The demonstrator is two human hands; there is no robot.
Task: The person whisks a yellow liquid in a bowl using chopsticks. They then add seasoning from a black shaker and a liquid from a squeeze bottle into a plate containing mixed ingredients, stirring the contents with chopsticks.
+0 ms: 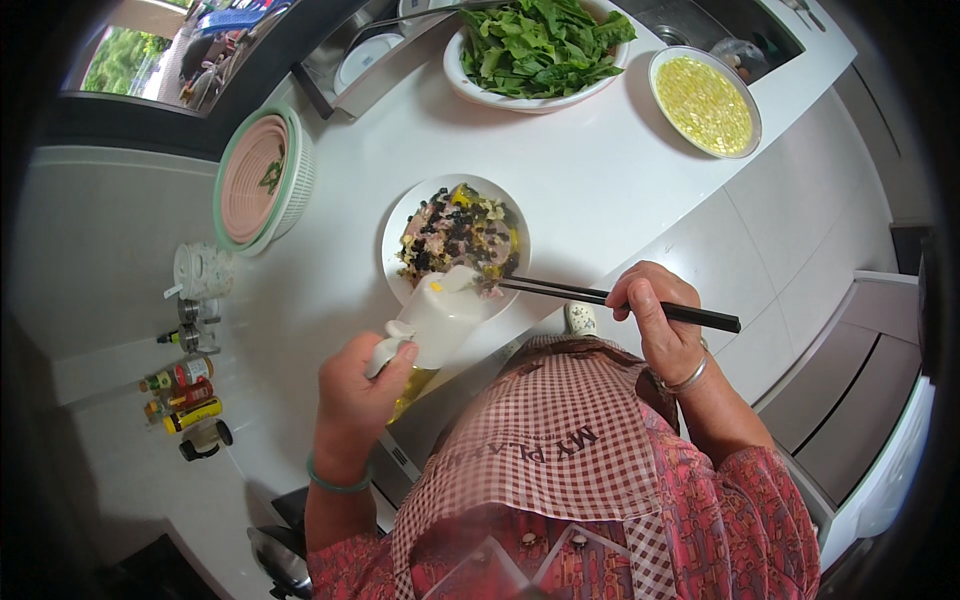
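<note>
My left hand (369, 390) grips the handle of an oil pot (442, 319) with a white upper part. Yellow oil shows in its lower part, and its spout tilts over the near edge of a white bowl (394, 217). In that bowl lie pieces of pale pink meat (431, 231) with black beans, minced bits and yellow oil. A pair of black chopsticks (566, 291) is held in my right hand (658, 315). Their tips reach into the bowl's near right side, close to the spout, where the oil pot hides part of the food.
A basin of green leaves (547, 52) and a bowl of yellow pieces in liquid (705, 103) stand at the back, near the sink (776, 49). Nested baskets (300, 176) are at left, above a lidded jar (202, 270) and several seasoning bottles (195, 412). The counter edge (675, 214) runs diagonally at right.
</note>
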